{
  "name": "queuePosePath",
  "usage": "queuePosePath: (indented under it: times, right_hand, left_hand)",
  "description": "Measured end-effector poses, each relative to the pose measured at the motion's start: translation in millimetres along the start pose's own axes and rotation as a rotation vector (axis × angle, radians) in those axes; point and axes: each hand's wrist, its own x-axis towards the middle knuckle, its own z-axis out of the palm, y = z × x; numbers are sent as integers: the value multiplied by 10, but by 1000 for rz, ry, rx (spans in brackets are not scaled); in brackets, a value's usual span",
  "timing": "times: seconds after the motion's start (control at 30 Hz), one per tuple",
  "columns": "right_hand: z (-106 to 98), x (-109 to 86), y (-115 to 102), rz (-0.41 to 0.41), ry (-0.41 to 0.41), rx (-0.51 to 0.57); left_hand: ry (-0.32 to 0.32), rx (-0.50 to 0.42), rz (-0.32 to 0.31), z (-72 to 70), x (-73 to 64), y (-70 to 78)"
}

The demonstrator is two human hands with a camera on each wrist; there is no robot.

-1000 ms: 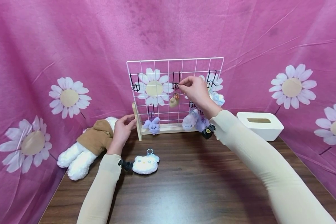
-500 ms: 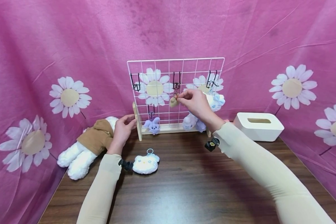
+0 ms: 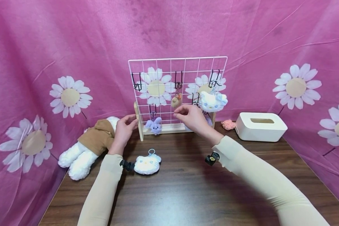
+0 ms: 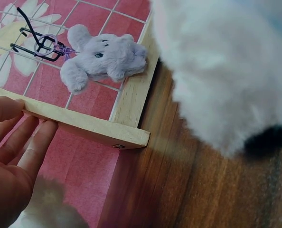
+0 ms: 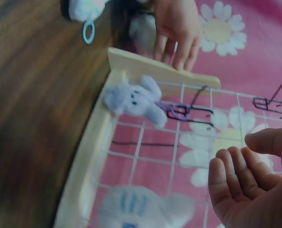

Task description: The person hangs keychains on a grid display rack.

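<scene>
My left hand (image 3: pixel 125 130) holds the wooden side post (image 4: pixel 84 121) of the white wire grid rack (image 3: pixel 170 59), thumb on one face and fingers on the other in the left wrist view. My right hand (image 3: pixel 196 121) hovers before the rack with loosely bent fingers and nothing in them, as the right wrist view also shows. Just above it, a small tan plush keychain (image 3: pixel 176 102) hangs from the middle black hook (image 3: pixel 178 84). A purple bunny keychain (image 3: pixel 154 125) hangs lower left. A white cat-face plush keychain (image 3: pixel 213 102) hangs at right.
Another white cat-face keychain (image 3: pixel 147 164) lies on the brown table (image 3: pixel 175 194). Left of the rack lies a white plush toy in a brown hoodie (image 3: pixel 94 141). At right stand a white tissue box (image 3: pixel 261 127) and a pink fuzzy item (image 3: pixel 228 124). An upper-left hook (image 3: pixel 137 86) bears nothing.
My right hand has come down from the middle hook, past the tan keychain, and no longer touches it. The keychain stays hanging. My left hand has kept its place on the post.
</scene>
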Motion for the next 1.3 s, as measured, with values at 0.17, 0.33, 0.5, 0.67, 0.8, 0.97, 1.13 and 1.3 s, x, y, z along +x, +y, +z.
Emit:
queuePosePath:
  times: [0.17, 0.33, 0.5, 0.67, 0.8, 0.97, 1.13, 1.3]
  right_hand:
    - [170, -69, 46, -9, -42, 17]
    - [324, -120, 84, -35, -108, -1]
    - [489, -169, 121, -44, -166, -3]
    - [661, -220, 176, -67, -210, 1]
    - [795, -266, 207, -51, -230, -2]
    - [956, -312, 216, -14, -271, 21]
    - [1108, -314, 199, 6, -321, 28]
    - [1243, -303, 203, 46, -386, 18]
  left_hand:
    - [1, 11, 1, -3, 1, 14]
    - [2, 13, 5, -1, -3, 4]
    - [2, 6, 10, 3, -4, -1]
    - [6, 14, 10, 4, -7, 3]
    - [9, 15, 5, -3, -7, 3]
    - [12, 20, 6, -7, -9, 12]
    - [14, 26, 5, -4, -13, 12]
    - [11, 21, 5, 3, -1, -3]
